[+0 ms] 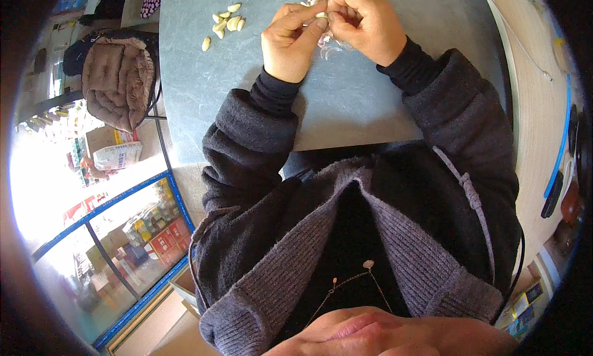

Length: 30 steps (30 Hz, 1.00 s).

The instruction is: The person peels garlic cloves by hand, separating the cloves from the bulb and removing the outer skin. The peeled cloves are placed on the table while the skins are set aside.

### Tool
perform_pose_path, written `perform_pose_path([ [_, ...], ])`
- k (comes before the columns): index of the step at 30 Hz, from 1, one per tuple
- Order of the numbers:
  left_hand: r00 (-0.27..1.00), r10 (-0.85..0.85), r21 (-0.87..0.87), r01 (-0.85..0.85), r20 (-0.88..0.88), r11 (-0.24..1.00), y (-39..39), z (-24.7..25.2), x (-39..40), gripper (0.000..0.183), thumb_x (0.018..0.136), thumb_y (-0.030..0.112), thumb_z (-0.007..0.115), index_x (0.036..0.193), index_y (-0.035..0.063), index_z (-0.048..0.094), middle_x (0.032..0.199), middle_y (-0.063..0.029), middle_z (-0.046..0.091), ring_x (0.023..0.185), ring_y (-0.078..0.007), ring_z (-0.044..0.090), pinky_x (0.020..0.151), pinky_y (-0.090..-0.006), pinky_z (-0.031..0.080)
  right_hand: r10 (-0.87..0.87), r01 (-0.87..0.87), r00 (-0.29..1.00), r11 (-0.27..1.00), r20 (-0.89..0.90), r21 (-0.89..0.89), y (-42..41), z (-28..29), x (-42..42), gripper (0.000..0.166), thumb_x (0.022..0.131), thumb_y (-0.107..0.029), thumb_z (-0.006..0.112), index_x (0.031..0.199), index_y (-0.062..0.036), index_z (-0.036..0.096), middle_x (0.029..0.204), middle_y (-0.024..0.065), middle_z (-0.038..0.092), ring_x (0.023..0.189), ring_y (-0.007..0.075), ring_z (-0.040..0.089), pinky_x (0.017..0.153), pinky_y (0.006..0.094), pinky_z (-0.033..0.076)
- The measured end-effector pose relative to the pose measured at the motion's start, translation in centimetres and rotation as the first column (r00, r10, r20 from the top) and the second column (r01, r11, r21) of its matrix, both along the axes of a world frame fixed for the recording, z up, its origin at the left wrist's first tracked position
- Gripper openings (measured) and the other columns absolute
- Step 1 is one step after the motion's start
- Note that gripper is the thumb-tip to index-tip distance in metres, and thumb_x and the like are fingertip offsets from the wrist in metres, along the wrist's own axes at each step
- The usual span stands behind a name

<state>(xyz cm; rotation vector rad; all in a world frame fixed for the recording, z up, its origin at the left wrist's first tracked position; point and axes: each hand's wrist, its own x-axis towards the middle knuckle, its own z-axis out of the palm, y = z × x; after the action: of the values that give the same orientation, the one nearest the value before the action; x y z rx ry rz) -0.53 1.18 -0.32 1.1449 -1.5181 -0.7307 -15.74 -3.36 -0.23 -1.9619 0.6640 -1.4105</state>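
Over the far part of a grey table, my left hand (pixel 296 38) pinches a pale garlic clove (pixel 321 15) between thumb and fingertips. My right hand (pixel 368 24) meets it from the right, its curled thumb and fingers at the clove; whether it grips the clove or a bit of skin cannot be told. Papery garlic skins (pixel 331 47) lie on the table beneath and behind both hands, partly hidden by them. Left of my left hand, several peeled garlic cloves (pixel 233 23) form a loose group, with a single clove (pixel 206 43) lying a little apart.
The grey tabletop (pixel 208 96) ends near my body. A pale wooden surface (pixel 533 124) with a white cable (pixel 523 50) borders it on the right. On the left stand a chair with a brown padded cushion (pixel 118 82) and a blue-framed glass display case (pixel 134 235) holding packages.
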Motion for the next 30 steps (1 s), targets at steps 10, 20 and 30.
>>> perform_pose_path([
  [10, 0.948, -0.058, 0.013, 0.066, -0.314, 0.998, -1.0, -0.6, 0.6, 0.019, 0.084, -0.002, 0.054, 0.102, -0.0013, 0.06, 0.099, -0.0054, 0.055, 0.082, -0.0097, 0.056, 0.072, -0.0199, 0.047, 0.191, -0.189, 0.982, 0.972, -0.002, -0.137, 0.1, 0.1, 0.2, 0.014, 0.073, -0.009, 0.061, 0.071, -0.0053, 0.049, 0.066, 0.0059, 0.049, 0.056, 0.0204, 0.05, 0.051, 0.0298, 0.041],
  [20, 0.933, -0.151, 0.074, 0.185, -0.325, 0.98, -0.5, 0.2, 0.2, 0.021, 0.088, 0.002, 0.049, 0.107, -0.0029, 0.057, 0.103, -0.0073, 0.054, 0.092, -0.0144, 0.057, 0.08, -0.0251, 0.049, 0.184, -0.217, 0.975, 0.894, -0.122, -0.392, 1.0, 1.6, -0.7, 0.014, 0.064, -0.001, 0.062, 0.064, -0.0051, 0.05, 0.061, 0.0073, 0.052, 0.061, 0.0243, 0.054, 0.081, 0.0373, 0.046],
  [30, 0.953, -0.185, 0.034, 0.198, -0.239, 0.98, -0.5, 0.0, 0.5, 0.025, 0.087, -0.002, 0.047, 0.11, -0.001, 0.057, 0.103, -0.0065, 0.052, 0.091, -0.0125, 0.054, 0.08, -0.0236, 0.047, 0.159, -0.186, 0.982, 0.878, -0.098, -0.44, 1.2, 1.4, -0.4, 0.015, 0.063, -0.003, 0.063, 0.063, -0.0057, 0.049, 0.06, 0.0081, 0.049, 0.061, 0.0257, 0.053, 0.08, 0.0372, 0.046],
])
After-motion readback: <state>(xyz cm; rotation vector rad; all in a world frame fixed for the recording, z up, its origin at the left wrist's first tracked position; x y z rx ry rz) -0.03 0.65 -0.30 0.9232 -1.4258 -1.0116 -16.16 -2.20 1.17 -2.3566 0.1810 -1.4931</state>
